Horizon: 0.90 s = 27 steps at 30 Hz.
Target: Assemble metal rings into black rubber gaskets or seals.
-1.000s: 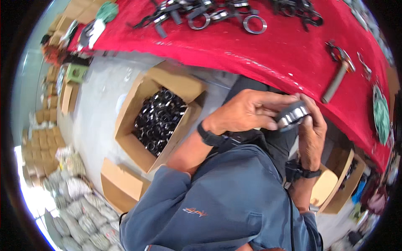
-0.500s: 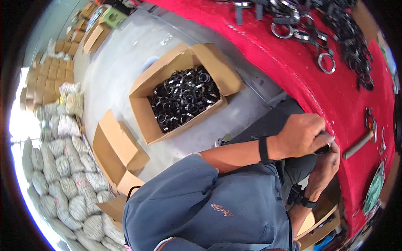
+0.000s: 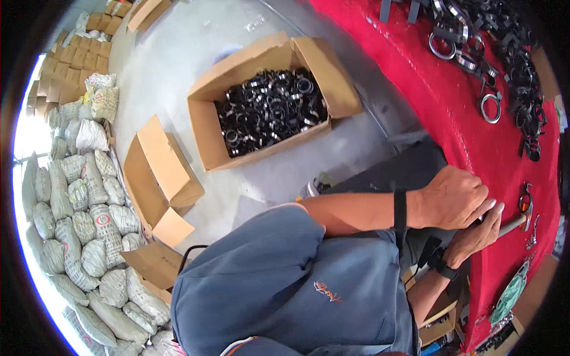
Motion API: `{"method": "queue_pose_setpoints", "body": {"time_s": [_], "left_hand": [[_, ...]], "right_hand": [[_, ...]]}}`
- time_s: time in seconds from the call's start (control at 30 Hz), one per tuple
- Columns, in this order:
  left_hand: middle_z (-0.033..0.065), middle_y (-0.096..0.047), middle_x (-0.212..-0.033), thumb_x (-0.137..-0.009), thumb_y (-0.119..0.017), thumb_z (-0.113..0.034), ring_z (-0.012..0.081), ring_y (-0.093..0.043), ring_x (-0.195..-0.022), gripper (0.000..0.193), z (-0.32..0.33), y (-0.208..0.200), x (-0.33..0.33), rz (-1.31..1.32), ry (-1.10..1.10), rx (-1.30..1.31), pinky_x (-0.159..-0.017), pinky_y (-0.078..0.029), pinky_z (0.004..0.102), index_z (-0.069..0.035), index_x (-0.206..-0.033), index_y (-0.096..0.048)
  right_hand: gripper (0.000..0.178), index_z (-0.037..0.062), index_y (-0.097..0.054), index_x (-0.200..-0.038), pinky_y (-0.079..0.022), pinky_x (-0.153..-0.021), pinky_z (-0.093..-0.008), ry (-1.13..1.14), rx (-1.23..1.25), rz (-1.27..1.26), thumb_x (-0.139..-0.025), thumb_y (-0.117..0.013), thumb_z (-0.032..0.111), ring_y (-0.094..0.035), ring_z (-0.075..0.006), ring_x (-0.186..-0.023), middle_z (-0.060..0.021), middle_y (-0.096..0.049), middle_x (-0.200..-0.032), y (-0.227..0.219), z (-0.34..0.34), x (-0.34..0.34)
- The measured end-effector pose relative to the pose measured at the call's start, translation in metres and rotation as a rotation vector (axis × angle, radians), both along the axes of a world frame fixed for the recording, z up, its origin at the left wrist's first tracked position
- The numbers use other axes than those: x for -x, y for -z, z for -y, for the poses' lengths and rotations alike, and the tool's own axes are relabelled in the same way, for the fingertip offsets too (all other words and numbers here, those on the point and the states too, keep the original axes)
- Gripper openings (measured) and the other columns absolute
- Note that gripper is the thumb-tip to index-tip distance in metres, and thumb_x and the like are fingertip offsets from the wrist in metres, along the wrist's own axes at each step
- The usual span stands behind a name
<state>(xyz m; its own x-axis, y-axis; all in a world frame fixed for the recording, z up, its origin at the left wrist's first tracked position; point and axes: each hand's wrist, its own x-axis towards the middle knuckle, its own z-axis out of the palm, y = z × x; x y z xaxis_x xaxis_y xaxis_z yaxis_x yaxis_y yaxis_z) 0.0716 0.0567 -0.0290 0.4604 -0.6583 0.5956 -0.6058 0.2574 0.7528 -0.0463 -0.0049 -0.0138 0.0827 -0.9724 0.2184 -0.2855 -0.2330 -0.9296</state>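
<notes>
The left hand [image 3: 452, 199] meets the right hand [image 3: 473, 238] beside a red cloth [image 3: 423, 83].

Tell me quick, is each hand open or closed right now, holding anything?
Left hand: curled closed; anything inside is hidden.
Right hand: partly curled beside the left; whether it grips anything cannot be told.

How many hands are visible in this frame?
2: the left hand, near the edge of the red table, and the right hand, just below it in the picture. Others could be hidden.
</notes>
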Motion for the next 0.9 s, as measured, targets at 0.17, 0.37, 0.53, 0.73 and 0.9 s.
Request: {"method": "queue_pose_setpoints", "body": {"time_s": [0.17,0.37,0.53,0.73,0.9], "left_hand": [[0.0117,-0.061,-0.062,-0.098,-0.070,-0.030,0.0323,-0.066,-0.058,0.036,0.008,0.000,0.008,-0.035,0.008,0.087,-0.055,-0.052,0.0464,-0.007,-0.072,-0.064],[0.0107,-0.062,-0.063,-0.097,-0.070,-0.030,0.0310,-0.066,-0.057,0.034,0.018,0.000,0.009,-0.038,0.018,0.138,-0.053,-0.050,0.0453,-0.009,-0.071,-0.063],[0.0106,-0.061,-0.062,-0.094,-0.071,-0.026,0.0300,-0.066,-0.058,0.030,0.021,0.001,0.007,-0.023,0.032,0.141,-0.052,-0.050,0.0445,-0.008,-0.070,-0.063],[0.0119,-0.061,-0.064,-0.092,-0.072,-0.023,0.0308,-0.065,-0.058,0.027,0.023,-0.004,-0.002,-0.030,0.048,0.130,-0.052,-0.050,0.0460,-0.006,-0.072,-0.064],[0.0154,-0.064,-0.072,-0.092,-0.075,-0.031,0.0369,-0.067,-0.068,0.033,0.019,-0.019,-0.008,-0.117,0.092,0.010,-0.060,-0.051,0.0495,-0.003,-0.080,-0.064]], "right_hand": [[0.048,-0.0026,-0.064,-0.086,-0.036,-0.059,-0.0359,0.086,0.240,-0.192,-0.113,-0.059,0.036,-0.044,-0.0145,-0.065,-0.0033,-0.054,-0.070,0.002,0.018,0.012],[0.022,-0.0074,-0.068,-0.109,-0.040,-0.053,-0.0394,0.007,0.892,-0.586,-0.108,-0.067,0.014,-0.051,-0.0202,-0.061,-0.0105,-0.057,-0.070,0.003,0.026,0.020],[0.029,-0.0099,-0.062,-0.113,-0.057,-0.087,-0.0408,-0.013,0.731,-0.585,-0.113,-0.059,0.018,-0.055,-0.0217,-0.072,-0.0224,-0.071,-0.085,0.008,0.026,0.025],[0.025,-0.0045,-0.060,-0.105,-0.055,-0.080,-0.0394,-0.036,0.668,-0.483,-0.111,-0.063,0.019,-0.042,-0.0207,-0.063,-0.0086,-0.047,-0.068,0.011,0.034,0.016],[0.019,0.0061,-0.063,-0.101,-0.040,-0.058,-0.0302,-0.316,0.069,0.296,-0.114,-0.060,0.019,-0.043,-0.0102,-0.065,0.0025,-0.044,-0.073,0.039,0.066,0.026]]}}
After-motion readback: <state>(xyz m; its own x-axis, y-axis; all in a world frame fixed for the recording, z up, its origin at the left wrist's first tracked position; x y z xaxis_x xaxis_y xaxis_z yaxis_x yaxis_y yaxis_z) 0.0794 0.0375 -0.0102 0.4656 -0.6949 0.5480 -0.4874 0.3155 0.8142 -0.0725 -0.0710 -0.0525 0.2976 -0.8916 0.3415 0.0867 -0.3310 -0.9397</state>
